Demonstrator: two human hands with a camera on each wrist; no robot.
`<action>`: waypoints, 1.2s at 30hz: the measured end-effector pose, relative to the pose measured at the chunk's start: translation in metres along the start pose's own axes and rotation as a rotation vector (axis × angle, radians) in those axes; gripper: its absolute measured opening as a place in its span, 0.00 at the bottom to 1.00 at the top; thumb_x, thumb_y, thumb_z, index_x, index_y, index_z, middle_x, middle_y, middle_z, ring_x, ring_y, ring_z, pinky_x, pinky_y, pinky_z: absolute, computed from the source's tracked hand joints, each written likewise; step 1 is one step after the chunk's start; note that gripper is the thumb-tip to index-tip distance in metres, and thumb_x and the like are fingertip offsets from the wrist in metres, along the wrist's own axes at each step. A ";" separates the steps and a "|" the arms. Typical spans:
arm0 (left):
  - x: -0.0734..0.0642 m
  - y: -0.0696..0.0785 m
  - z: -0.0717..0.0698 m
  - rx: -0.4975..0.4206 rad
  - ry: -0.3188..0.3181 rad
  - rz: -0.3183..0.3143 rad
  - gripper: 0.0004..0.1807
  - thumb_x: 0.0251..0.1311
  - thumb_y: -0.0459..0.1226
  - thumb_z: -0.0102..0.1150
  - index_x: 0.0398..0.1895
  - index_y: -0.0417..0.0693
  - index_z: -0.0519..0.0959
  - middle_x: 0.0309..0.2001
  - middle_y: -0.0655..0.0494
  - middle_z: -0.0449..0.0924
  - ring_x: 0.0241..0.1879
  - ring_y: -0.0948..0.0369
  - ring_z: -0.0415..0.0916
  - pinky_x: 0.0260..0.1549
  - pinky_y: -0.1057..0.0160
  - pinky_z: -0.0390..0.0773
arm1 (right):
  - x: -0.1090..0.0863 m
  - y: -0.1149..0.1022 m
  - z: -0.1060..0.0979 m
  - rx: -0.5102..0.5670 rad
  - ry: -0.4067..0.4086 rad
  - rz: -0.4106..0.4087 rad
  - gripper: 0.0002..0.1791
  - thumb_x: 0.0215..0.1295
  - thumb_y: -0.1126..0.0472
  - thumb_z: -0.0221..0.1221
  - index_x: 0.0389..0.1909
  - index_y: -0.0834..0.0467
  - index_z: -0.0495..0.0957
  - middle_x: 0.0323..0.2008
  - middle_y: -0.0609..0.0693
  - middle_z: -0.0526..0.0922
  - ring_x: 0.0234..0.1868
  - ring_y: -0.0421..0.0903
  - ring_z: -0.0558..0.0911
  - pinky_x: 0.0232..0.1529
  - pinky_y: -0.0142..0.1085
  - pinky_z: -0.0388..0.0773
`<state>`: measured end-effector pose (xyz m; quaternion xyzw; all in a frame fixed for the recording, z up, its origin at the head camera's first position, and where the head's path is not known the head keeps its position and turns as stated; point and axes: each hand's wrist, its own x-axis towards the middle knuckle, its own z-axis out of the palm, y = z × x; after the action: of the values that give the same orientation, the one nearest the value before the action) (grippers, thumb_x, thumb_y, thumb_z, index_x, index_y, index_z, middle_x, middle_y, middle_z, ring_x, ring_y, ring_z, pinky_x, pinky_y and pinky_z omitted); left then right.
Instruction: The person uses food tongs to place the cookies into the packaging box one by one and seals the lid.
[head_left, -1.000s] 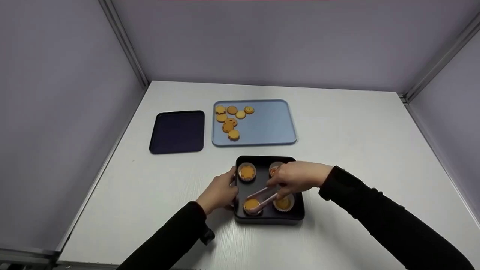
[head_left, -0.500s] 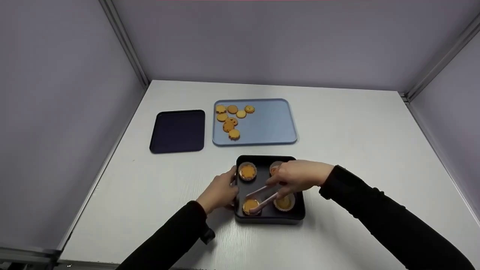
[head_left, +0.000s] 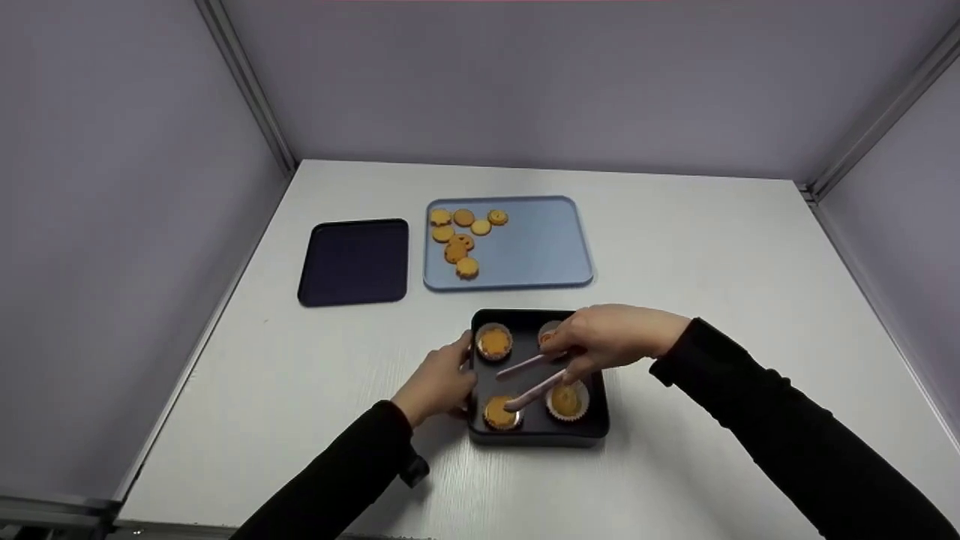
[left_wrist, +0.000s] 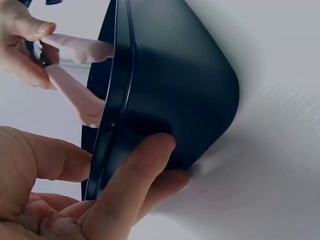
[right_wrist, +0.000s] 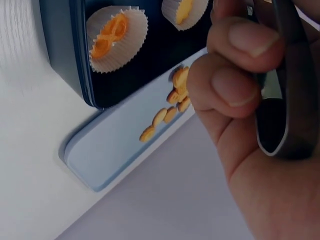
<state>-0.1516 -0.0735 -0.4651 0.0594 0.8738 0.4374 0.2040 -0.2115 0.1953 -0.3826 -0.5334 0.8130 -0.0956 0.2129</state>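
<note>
A deep black baking pan [head_left: 536,439] stands at the front of the table. My left hand [head_left: 442,381] grips its left wall, thumb at the rim and fingers against the outside. My right hand [head_left: 611,337] holds tongs [head_left: 538,391] with pink arms and a dark handle [right_wrist: 300,100] over the pan. The tong arms are spread with nothing between them; one tip overlaps the front-left cookie [head_left: 498,412] in view, contact unclear. Paper cups with cookies sit in the other corners: back-left cookie [head_left: 494,343], front-right cookie [head_left: 565,401], and a back-right one partly hidden by my hand.
Behind the pan lies a light blue tray [head_left: 540,247] with several cookies [head_left: 456,252] grouped at its left side. A dark purple tray [head_left: 355,262] sits to its left. Pale panels [head_left: 525,82] surround the white table [head_left: 697,255].
My right hand has shifted up and to the right with the tongs. Their tips have come away from around the front-left cookie, which stays in the pan. My left hand keeps its grip.
</note>
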 end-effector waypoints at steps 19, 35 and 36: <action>0.000 0.000 0.001 0.011 -0.007 0.015 0.42 0.63 0.29 0.51 0.81 0.38 0.50 0.71 0.36 0.69 0.34 0.57 0.80 0.29 0.63 0.83 | -0.071 0.027 -0.043 0.141 0.231 0.231 0.28 0.69 0.51 0.65 0.66 0.57 0.78 0.33 0.42 0.78 0.31 0.39 0.74 0.35 0.33 0.73; -0.003 -0.003 0.000 -0.058 -0.013 -0.005 0.43 0.64 0.27 0.49 0.82 0.41 0.48 0.72 0.35 0.66 0.18 0.62 0.71 0.21 0.61 0.85 | -0.082 0.089 -0.004 0.209 0.608 0.721 0.35 0.78 0.46 0.53 0.69 0.71 0.65 0.39 0.65 0.80 0.37 0.58 0.77 0.39 0.50 0.75; -0.003 -0.003 0.000 -0.053 -0.010 -0.002 0.43 0.64 0.27 0.49 0.82 0.41 0.49 0.72 0.35 0.66 0.18 0.62 0.71 0.21 0.61 0.84 | -0.083 0.091 -0.002 0.212 0.617 0.756 0.37 0.78 0.45 0.52 0.70 0.73 0.63 0.44 0.69 0.80 0.42 0.61 0.78 0.43 0.54 0.77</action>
<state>-0.1490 -0.0765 -0.4668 0.0552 0.8608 0.4600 0.2105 -0.2601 0.3080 -0.3952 -0.1237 0.9604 -0.2471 0.0355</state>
